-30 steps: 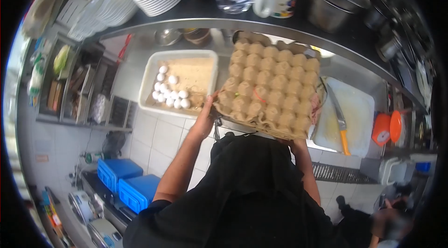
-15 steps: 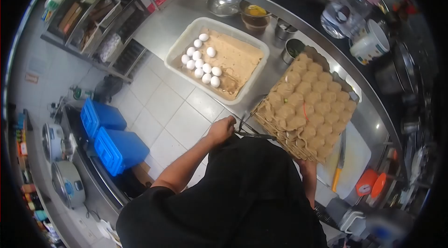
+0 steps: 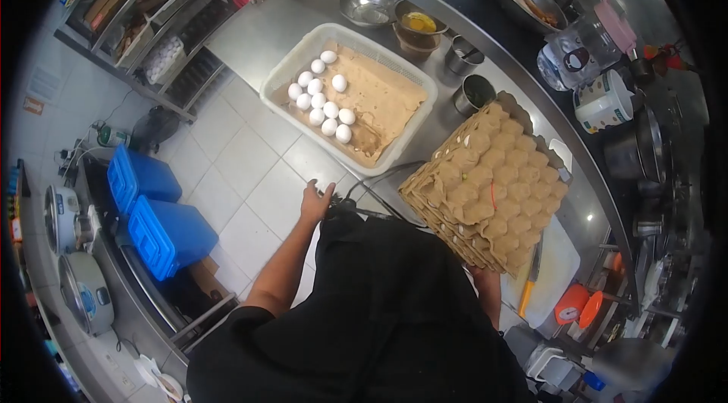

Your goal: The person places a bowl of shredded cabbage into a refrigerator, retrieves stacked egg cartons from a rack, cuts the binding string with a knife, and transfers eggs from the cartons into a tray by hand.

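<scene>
Fingers [image 3: 310,186] of the left hand [image 3: 315,204] spread near the basket [image 3: 411,130], while the right hand [image 3: 486,282] touches the egg cartons [image 3: 497,179], its fingers hidden.

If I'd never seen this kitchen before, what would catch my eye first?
Probably the bulky stack of brown egg trays, its near edge at the right hand. Next, white eggs grouped leftward in the pale basket, then two blue bins at lower left.

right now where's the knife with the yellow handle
In the head view, the yellow-handled knife lies on the white cutting board, right of the egg-carton stack.
</scene>
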`<state>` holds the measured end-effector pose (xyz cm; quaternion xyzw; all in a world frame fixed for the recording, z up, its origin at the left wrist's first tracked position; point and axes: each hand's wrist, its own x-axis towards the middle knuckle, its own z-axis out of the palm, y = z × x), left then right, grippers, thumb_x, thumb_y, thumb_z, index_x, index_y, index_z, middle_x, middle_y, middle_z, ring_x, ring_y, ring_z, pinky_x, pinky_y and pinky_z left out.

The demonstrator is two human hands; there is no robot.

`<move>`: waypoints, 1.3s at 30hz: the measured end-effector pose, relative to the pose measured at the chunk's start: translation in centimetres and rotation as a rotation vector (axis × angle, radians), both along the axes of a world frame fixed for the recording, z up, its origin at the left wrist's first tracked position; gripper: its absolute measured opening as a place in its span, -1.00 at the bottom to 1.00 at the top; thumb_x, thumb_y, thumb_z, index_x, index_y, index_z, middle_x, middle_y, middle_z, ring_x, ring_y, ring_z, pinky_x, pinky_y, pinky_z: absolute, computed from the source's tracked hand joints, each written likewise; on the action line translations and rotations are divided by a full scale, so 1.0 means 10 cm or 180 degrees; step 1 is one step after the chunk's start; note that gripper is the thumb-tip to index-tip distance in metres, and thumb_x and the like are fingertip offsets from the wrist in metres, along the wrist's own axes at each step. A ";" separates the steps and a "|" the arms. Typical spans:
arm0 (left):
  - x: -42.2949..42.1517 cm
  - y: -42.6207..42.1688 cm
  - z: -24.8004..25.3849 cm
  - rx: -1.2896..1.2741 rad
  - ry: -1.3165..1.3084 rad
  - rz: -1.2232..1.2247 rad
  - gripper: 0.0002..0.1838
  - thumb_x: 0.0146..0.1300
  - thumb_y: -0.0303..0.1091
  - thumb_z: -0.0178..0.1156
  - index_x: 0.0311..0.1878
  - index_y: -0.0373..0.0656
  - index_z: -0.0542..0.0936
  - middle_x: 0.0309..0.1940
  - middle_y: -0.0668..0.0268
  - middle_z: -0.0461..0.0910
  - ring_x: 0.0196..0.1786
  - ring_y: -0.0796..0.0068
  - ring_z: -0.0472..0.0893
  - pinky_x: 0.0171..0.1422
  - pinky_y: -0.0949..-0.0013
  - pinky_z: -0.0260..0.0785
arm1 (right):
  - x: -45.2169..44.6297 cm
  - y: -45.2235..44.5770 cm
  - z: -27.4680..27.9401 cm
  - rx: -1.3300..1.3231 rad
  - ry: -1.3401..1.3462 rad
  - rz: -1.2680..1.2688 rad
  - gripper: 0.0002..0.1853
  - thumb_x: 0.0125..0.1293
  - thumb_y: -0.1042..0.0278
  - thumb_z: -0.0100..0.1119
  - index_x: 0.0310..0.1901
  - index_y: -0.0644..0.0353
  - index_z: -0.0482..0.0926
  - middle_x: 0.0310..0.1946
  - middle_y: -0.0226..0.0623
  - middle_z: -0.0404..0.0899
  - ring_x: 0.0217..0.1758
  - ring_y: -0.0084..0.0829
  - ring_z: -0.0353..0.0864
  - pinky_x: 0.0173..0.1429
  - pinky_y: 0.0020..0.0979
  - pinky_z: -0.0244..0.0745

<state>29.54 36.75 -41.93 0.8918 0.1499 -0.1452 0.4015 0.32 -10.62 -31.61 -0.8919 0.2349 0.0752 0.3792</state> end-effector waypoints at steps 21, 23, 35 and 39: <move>0.27 -1.64 3.04 -0.1404 -0.0840 -0.2702 -0.46 0.43 -0.27 0.45 0.36 -0.34 0.57 -0.05 0.30 0.65 -0.29 0.68 0.50 -0.18 0.49 0.44 | 0.52 0.30 2.12 0.0353 -0.0417 -0.2093 -0.38 0.61 -0.06 0.19 0.36 0.40 0.53 0.10 -0.17 0.68 0.02 -0.43 0.62 0.10 -0.36 0.54; 0.26 -1.66 3.08 -0.1359 -0.0573 -0.2812 -0.42 0.41 -0.28 0.47 0.39 -0.35 0.55 -0.03 0.29 0.65 -0.30 0.69 0.50 -0.19 0.49 0.44 | 0.62 0.42 2.15 0.0311 -0.0464 -0.2068 -0.39 0.63 -0.04 0.17 0.37 0.41 0.52 0.11 -0.15 0.68 0.05 -0.41 0.62 0.14 -0.35 0.53; 0.10 -1.68 3.34 -0.2286 -0.0319 -0.2662 -0.43 0.39 -0.41 0.47 0.41 -0.23 0.54 -0.01 0.43 0.58 -0.26 0.76 0.49 -0.16 0.57 0.39 | 0.52 0.30 2.07 0.0502 -0.1267 -0.2526 -0.46 0.58 0.16 0.26 0.34 0.49 0.53 0.15 -0.10 0.68 0.17 -0.38 0.63 0.32 -0.40 0.48; -0.06 -1.75 3.35 -0.2472 -0.0174 -0.3131 -0.44 0.39 -0.46 0.45 0.42 -0.17 0.55 0.01 0.46 0.60 -0.26 0.76 0.49 -0.14 0.57 0.39 | 0.23 0.15 2.00 0.1175 -0.1602 -0.2712 -0.50 0.59 0.22 0.26 0.35 0.47 0.53 0.20 -0.15 0.67 0.20 -0.43 0.62 0.33 -0.42 0.47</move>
